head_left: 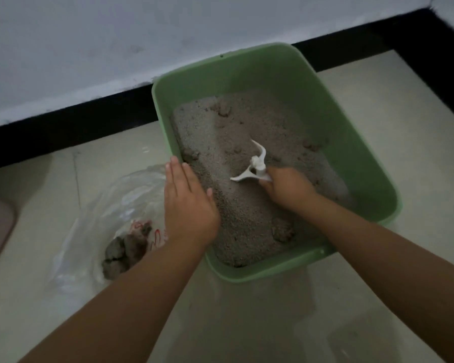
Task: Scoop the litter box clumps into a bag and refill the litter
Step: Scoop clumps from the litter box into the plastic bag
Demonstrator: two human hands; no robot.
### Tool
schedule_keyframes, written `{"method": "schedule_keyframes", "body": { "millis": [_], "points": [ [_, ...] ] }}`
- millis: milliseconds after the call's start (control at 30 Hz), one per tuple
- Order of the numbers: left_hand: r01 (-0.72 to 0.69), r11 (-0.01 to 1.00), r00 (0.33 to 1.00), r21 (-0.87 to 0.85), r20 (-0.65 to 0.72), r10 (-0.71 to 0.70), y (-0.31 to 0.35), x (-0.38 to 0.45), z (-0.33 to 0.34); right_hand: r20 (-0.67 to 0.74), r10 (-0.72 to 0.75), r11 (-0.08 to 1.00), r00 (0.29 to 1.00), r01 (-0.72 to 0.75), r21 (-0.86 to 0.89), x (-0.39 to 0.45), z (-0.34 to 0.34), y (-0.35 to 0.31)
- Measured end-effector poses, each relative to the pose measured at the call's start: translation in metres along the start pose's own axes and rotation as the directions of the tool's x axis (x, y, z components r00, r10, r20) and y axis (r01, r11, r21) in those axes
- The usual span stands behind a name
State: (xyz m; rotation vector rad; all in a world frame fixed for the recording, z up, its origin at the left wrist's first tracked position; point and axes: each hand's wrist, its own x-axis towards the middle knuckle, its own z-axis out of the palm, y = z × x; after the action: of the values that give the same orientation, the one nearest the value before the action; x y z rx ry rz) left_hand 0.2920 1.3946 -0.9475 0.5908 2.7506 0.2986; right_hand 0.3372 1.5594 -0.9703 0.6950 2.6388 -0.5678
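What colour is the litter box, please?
The litter box is light green, seen in the head view.

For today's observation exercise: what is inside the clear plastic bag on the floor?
Inside the clear plastic bag lie several grey-brown litter clumps, heaped near red print on the bag. The left forearm covers the bag's right edge, so anything there cannot be seen.

Right hand [286,188] gripping white scoop [254,167] over litter [241,205], green box [351,142]
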Motion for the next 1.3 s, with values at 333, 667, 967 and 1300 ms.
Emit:
{"method": "schedule_keyframes", "body": {
  "millis": [333,667,967,1300],
  "points": [
    [0.024,1.0,1.0,0.009,-0.014,-0.024,0.0,0.001,0.002,-0.168,-0.05,0.991,0.985,0.07,0.111,0.01,0.01,-0.001],
    [0.022,1.0,1.0,0.019,-0.009,-0.022,0.0,-0.001,0.0,-0.274,0.005,0.99,0.962,0.034,0.136,-0.019,-0.006,0.018],
    [0.014,1.0,1.0,-0.017,0.005,-0.014,-0.001,-0.005,-0.004,-0.377,0.032,0.986,0.926,0.033,0.166,-0.038,-0.021,0.017],
    [0.027,0.999,0.999,-0.019,0.043,-0.026,-0.001,-0.007,-0.007,-0.386,0.046,0.993,0.922,-0.001,0.118,-0.042,-0.033,0.016]
  ]
}}
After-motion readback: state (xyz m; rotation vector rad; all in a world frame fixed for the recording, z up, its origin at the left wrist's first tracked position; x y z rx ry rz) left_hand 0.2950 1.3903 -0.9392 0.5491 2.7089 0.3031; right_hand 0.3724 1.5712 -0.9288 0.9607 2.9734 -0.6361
